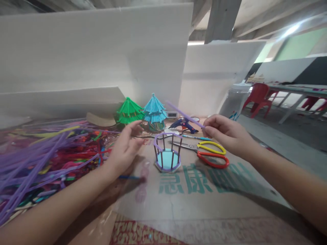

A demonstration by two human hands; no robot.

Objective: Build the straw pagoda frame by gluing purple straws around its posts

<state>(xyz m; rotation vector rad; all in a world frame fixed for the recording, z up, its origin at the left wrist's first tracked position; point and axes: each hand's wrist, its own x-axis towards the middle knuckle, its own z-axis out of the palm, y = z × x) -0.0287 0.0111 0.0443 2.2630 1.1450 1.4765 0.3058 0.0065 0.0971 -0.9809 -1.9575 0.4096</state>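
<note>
Between finger and thumb, my right hand [221,131] pinches one end of a purple pipe cleaner [185,115], which slants up to the left. My left hand [127,144] is raised with its fingers curved and apart, nothing visible in them. Between the hands a small frame [167,156] stands upright on the board: a light blue base, dark posts, and purple pipe cleaner around its top and bottom edges. Beyond it lie scissors [204,151] with one yellow and one red handle. Behind them are a blue glue gun [184,125] and a light blue pen [198,137].
Purple, red and other pipe cleaners [51,156] are heaped at the left. A green model with a tiered roof [129,112] and a blue one [154,110] stand at the back before white panels [97,51]. A red chair [259,98] is off to the right.
</note>
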